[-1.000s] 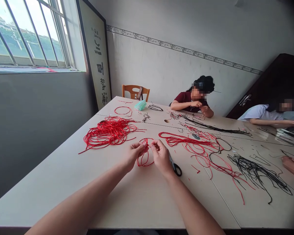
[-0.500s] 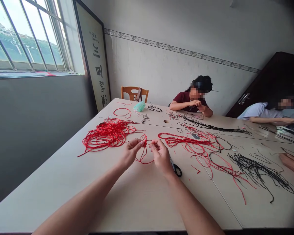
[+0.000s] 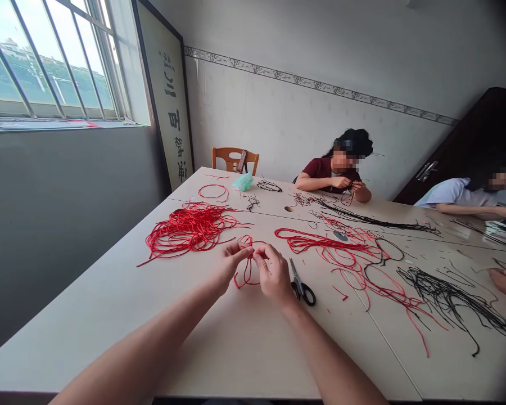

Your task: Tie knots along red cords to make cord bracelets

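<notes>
The cord [image 3: 248,272] is just left of the scissors [image 3: 296,278], thin and red, gathered at a small knotted part with loops above and below. It looks light, soft and limp, not fragile, perhaps a little slick; the loops would likely sag or snag rather than stand. The gathered part seems the best place to take hold, with fingertips, since a loose loop could pull out of shape. The left hand's [image 3: 231,259] grip is closed on it; the right hand's [image 3: 275,274] grip is pinched on it too, between it and the scissors

Beyond the scissors lies a red bundle [image 3: 310,243]; farther off to their left, a tangled heap [image 3: 189,228]; to their right, black cords [image 3: 451,295]. Nearer than the scissors, pale surface [image 3: 236,351] runs to the front edge, seemingly the easiest side for moving
</notes>
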Available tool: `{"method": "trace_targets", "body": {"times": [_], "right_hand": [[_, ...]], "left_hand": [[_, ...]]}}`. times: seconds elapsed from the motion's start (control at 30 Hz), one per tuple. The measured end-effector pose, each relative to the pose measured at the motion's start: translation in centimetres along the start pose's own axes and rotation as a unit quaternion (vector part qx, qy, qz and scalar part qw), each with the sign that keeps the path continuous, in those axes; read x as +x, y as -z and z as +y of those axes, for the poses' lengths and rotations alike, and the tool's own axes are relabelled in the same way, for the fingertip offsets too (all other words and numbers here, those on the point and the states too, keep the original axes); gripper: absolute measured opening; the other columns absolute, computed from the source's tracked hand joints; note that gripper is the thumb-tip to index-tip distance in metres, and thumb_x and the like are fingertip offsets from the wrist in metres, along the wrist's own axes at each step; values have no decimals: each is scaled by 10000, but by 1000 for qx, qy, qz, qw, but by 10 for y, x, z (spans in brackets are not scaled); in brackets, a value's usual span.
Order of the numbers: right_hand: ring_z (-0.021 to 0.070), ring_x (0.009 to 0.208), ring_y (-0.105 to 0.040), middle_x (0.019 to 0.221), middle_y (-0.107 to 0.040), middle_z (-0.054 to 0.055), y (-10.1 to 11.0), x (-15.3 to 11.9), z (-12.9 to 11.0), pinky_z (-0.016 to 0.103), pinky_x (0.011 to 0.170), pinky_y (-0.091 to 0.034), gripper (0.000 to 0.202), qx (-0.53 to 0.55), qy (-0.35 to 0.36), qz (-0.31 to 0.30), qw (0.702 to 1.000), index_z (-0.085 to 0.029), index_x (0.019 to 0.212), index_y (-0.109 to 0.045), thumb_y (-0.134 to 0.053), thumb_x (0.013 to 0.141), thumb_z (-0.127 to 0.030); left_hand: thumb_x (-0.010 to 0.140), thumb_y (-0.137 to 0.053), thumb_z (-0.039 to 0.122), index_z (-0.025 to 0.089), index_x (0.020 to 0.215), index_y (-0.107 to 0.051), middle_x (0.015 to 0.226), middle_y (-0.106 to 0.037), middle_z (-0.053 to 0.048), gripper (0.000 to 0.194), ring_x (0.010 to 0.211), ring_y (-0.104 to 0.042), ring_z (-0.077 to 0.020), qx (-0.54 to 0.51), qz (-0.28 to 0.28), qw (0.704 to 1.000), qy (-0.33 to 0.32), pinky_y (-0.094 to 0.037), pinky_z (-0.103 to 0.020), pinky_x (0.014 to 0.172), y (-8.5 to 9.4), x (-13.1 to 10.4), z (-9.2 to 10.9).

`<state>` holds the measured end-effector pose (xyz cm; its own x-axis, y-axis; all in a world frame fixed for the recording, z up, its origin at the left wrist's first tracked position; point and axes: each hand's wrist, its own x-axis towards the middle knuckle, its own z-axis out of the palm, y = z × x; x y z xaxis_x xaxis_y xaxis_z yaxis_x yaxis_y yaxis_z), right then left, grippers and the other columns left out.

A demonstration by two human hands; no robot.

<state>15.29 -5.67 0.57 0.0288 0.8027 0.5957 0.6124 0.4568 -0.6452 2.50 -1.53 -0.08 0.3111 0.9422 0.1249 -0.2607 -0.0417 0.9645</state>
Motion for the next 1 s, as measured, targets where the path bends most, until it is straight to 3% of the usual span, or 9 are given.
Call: {"method": "trace_targets", "body": {"times": [0.1,0.23,0.5,0.8,1.0], "right_hand": [[157,714,-525,754,-599,22,2,2,4,271,694,-373,140,-18,-12,7,1000,-193,777,-531,-430,850,-258],[150,696,-525,743,-587,15,6,5,10,264,667,-383,147,55,-76,39,995,-195,793,-519,-448,850,-310],[131,681,-493,731,-544,0,7,3,-3,262,673,-396,136,216,-116,34,969,-198,784,-519,-500,831,-324],[113,671,-468,743,-526,-8,24,5,-9,252,677,-376,85,361,-175,55,914,-192,796,-539,-555,808,-275],[115,672,-483,728,-526,-8,25,4,-16,259,661,-389,74,373,-152,31,915,-192,783,-541,-536,822,-254]], "left_hand": [[689,-653,334,153,641,-585,646,-579,-6,199,637,-498,-117,16,17,1000,-4,-339,-230,609,-1,1,-1],[683,-671,326,148,695,-617,683,-614,-18,187,704,-534,-140,17,-17,999,-47,-374,-253,698,-5,-2,2],[774,-579,360,163,721,-629,745,-650,-20,210,751,-530,-132,-15,-29,999,-10,-329,-257,726,-4,-6,12],[819,-486,448,179,928,-654,904,-663,-70,335,853,-565,-169,-41,-88,994,47,-326,-273,715,-5,-11,17],[774,-585,368,171,777,-653,773,-638,-23,208,760,-533,-131,-47,-106,992,42,-326,-246,682,-14,-18,18]]}}
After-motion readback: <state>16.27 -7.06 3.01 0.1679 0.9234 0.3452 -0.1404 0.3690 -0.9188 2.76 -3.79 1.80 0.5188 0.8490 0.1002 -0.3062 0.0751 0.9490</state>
